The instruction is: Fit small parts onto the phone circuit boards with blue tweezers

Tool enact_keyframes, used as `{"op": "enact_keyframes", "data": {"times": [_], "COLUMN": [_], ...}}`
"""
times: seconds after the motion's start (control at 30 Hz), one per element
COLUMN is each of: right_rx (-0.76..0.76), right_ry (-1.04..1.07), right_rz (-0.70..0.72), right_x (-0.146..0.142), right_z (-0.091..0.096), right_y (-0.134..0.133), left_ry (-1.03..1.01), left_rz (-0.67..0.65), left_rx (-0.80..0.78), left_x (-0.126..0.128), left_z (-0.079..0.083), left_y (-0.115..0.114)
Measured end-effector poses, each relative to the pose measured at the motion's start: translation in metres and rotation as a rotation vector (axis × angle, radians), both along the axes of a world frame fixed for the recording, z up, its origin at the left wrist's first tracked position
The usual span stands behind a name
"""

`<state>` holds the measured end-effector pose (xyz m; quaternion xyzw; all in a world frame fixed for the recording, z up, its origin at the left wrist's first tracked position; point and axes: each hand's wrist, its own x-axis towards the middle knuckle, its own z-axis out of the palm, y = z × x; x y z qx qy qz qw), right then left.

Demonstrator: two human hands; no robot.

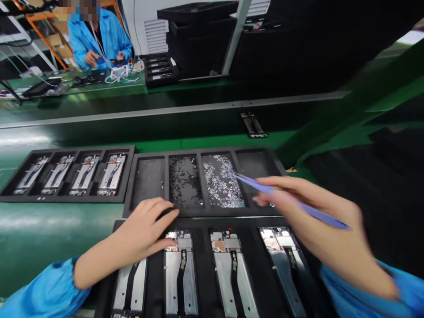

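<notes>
R hand [324, 238] is at abt 4 o'clock w/ thumb + fingers pinched shut round blue tweezers [319, 214], which angle toward 10 so the tips sit over the pile of silver bits [217, 179]. Can't tell if there's a bit btwn the tips, too small tbh. Those bits are loose in the third bay from the left of the parts tray [225, 212], a touch below the clock's middle; the bay next door toward 9 has dark bits [183, 174]. L hand [147, 229] is out around 8, fingers loosely bent, thumb spread off them, no hold on anything afaict: fingertips by the tray's near rim, thumb over the top end of one of the opened phones [228, 278] in the near tray [203, 260] at 6 (touching or just above, can't tell). Handling-wise, the bits look super light, prob stiff, slippery and easy to flick away, so imo nip one across its side edges w/ v. light pressure. Tweezers look light + springy, best held fwd of the middle. Phones prob stiff overall but the dark ribbons down their backs look soft n fragile, so grab the long side edges only. FYI another tray [66, 199] w/ four more units is at 9, and a co-worker in a blue jacket [114, 28] is up at 10–11.
</notes>
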<state>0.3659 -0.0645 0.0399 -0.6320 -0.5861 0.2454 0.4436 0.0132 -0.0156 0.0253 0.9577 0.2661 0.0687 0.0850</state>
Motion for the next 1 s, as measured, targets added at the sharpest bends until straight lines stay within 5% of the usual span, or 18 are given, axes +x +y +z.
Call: {"op": "enact_keyframes", "data": {"times": [0.13, 0.3, 1.0], "right_rx": [-0.043, -0.144, -0.153], "right_ry": [0.106, 0.084, -0.125], "right_rz": [0.19, 0.245, 0.317], "right_x": [-0.018, -0.004, -0.008], "right_z": [-0.027, -0.056, -0.053], "right_y": [0.052, 0.058, 0.068], "left_ry": [-0.022, -0.051, -0.022], "left_rz": [-0.106, -0.048, -0.042], "left_rx": [-0.024, -0.029, -0.036], "left_x": [0.032, 0.035, 0.04], "left_z": [-0.025, -0.034, -0.032], "left_y": [0.019, 0.022, 0.029]}}
